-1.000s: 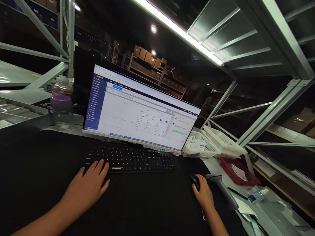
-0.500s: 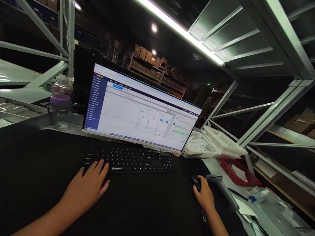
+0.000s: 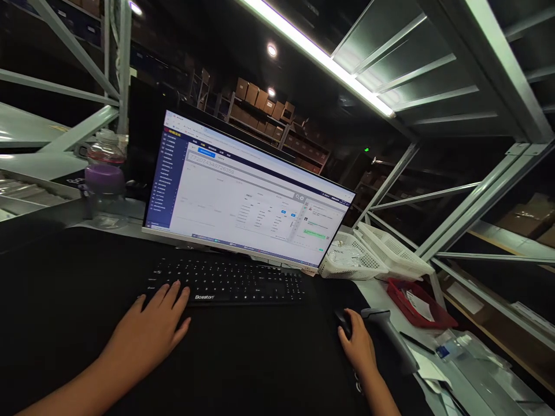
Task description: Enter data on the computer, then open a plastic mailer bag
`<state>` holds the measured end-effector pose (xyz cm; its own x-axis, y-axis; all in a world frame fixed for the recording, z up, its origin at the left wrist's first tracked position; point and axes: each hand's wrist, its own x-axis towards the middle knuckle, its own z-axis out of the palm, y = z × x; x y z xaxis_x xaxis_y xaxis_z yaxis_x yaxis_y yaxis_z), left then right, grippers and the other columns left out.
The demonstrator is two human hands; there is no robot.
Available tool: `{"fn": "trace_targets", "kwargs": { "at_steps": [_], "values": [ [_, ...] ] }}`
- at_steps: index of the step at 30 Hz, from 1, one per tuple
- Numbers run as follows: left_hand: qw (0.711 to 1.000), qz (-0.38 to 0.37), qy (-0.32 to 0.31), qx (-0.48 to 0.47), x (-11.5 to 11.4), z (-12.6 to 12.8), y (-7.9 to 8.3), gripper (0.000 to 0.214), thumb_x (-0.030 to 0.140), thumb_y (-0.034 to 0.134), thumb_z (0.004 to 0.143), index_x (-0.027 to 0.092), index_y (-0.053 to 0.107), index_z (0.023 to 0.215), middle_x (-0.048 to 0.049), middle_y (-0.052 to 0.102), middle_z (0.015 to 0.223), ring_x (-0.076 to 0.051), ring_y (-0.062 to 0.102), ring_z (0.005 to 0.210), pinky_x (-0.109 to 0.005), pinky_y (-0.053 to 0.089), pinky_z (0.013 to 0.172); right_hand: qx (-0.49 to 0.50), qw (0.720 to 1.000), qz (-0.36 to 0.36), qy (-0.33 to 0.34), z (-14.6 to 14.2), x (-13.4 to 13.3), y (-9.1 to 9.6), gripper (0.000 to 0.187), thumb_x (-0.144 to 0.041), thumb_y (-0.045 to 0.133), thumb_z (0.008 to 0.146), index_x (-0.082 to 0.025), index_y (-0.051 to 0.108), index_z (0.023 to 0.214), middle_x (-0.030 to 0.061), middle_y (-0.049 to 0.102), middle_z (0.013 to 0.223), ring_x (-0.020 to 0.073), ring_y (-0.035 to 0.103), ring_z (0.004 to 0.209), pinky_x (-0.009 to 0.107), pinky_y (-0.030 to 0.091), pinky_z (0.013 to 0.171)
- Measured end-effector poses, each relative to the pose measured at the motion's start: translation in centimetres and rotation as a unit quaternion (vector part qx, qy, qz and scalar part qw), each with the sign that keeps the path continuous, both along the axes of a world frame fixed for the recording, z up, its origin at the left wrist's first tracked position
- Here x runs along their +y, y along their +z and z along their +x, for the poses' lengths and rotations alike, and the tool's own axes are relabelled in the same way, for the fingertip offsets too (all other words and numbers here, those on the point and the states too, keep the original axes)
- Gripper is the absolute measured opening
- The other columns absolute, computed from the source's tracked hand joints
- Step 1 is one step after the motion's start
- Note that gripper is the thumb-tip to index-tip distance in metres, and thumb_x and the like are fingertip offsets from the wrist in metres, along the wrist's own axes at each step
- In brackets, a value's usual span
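My left hand rests flat on the black desk mat, its fingers stretched out onto the front left corner of the black keyboard. My right hand is curved over a black mouse at the mat's right side. A lit monitor stands behind the keyboard and shows a browser page with a side menu. A grey handheld scanner lies just right of my right hand.
A bottle with a purple band stands left of the monitor. White mesh baskets and a red tray sit to the right, with papers and plastic sleeves beyond. Metal rack posts frame both sides; shelves of cardboard boxes fill the dark background.
The view has shifted slightly left and down. Both hands stay where they were, left on the keyboard corner and right on the mouse.
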<state>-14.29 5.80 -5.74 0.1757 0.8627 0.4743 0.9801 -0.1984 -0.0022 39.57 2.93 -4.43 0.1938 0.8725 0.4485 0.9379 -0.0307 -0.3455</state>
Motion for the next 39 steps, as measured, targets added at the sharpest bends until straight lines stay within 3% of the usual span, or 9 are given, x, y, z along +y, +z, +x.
{"fn": "trace_targets", "kwargs": {
  "at_steps": [8,20,31,39],
  "values": [
    [1.000,0.005,-0.004,-0.021,0.10,-0.07,-0.31,0.059,0.034,0.034,0.095,0.008,0.063,0.139,-0.0272,0.058,0.151,-0.043,0.056,0.138,-0.067,0.043,0.111,-0.001,1.000,0.006,0.002,-0.01,0.17,-0.11,0.045,-0.037,0.051,0.087,-0.022,0.063,0.128,0.0108,0.064,0.138,0.0274,0.065,0.127,0.041,0.054,0.107],
    [1.000,0.000,-0.001,-0.017,0.05,0.00,-0.12,0.060,0.034,0.032,0.095,0.008,0.062,0.140,-0.0268,0.060,0.149,-0.043,0.056,0.139,-0.066,0.044,0.110,0.002,1.000,0.005,0.004,-0.15,0.23,-0.03,0.053,-0.034,0.051,0.088,-0.024,0.062,0.139,0.0095,0.061,0.141,0.0264,0.064,0.127,0.041,0.054,0.107],
    [0.999,0.003,-0.010,-0.043,0.12,-0.11,-0.22,0.061,0.037,0.031,0.095,0.009,0.063,0.139,-0.0266,0.058,0.151,-0.043,0.055,0.139,-0.069,0.044,0.111,0.010,1.000,0.009,-0.012,-0.52,0.15,0.44,0.043,-0.036,0.051,0.086,-0.022,0.064,0.124,0.0115,0.064,0.134,0.0284,0.065,0.125,0.043,0.054,0.105],
    [1.000,0.004,-0.005,-0.021,0.04,-0.05,-0.03,0.062,0.035,0.030,0.095,0.006,0.062,0.140,-0.0285,0.059,0.150,-0.044,0.056,0.138,-0.068,0.044,0.110,-0.003,1.000,-0.002,0.006,-0.51,-0.08,0.54,0.050,-0.035,0.048,0.086,-0.022,0.062,0.132,0.0098,0.063,0.137,0.0255,0.065,0.125,0.039,0.055,0.104]
  ]
}}
